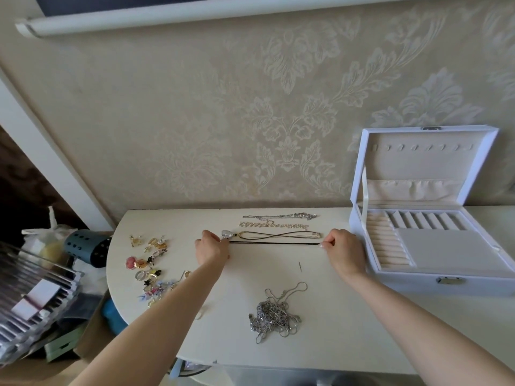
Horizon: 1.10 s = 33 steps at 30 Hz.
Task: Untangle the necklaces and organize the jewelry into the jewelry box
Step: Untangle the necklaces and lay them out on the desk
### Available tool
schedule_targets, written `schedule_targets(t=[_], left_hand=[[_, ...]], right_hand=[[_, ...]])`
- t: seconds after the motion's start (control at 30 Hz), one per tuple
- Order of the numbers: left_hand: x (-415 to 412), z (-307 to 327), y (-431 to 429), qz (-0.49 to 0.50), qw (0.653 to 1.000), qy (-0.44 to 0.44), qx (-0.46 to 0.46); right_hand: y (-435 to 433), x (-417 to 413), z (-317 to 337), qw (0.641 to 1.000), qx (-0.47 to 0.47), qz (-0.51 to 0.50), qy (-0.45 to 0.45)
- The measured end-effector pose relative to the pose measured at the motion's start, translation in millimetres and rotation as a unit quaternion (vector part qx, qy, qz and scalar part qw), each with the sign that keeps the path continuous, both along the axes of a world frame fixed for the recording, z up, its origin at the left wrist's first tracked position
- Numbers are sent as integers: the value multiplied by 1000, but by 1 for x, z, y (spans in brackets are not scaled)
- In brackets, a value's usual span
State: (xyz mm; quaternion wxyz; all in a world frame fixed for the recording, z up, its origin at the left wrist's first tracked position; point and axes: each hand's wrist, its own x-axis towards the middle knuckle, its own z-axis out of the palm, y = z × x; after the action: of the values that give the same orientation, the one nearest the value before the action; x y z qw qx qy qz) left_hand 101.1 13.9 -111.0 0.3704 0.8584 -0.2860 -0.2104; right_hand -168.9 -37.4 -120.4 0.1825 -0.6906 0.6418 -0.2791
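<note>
Your left hand (211,247) pinching one end of the black cord necklace (274,243), your right hand (343,250) pinching the other end, cord stretched straight on the table (334,330), tangled silver chains (274,316) nearer you, open jewelry box (429,246) at right, earrings (150,268) at left.

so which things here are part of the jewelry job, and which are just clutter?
Job: black cord necklace held taut by left hand and right hand; laid-out chains; tangled silver chains; small jewelry pile; open jewelry box.
Clutter: blue perforated container; clear bin.
</note>
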Motion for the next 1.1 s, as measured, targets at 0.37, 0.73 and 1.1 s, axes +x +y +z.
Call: schedule_targets(t=[0.37, 0.73, 1.1], left_hand=[[-1, 1, -3, 8, 999, -28, 20], [-12, 4, 18, 10, 1000, -7, -19], [-50, 8, 68, -182, 979, -49, 70]], right_hand=[[-4, -7, -22, 988, -117, 17, 97], [13, 1, -8, 979, -175, 33, 96], [80, 25, 4, 968, -22, 250, 10]])
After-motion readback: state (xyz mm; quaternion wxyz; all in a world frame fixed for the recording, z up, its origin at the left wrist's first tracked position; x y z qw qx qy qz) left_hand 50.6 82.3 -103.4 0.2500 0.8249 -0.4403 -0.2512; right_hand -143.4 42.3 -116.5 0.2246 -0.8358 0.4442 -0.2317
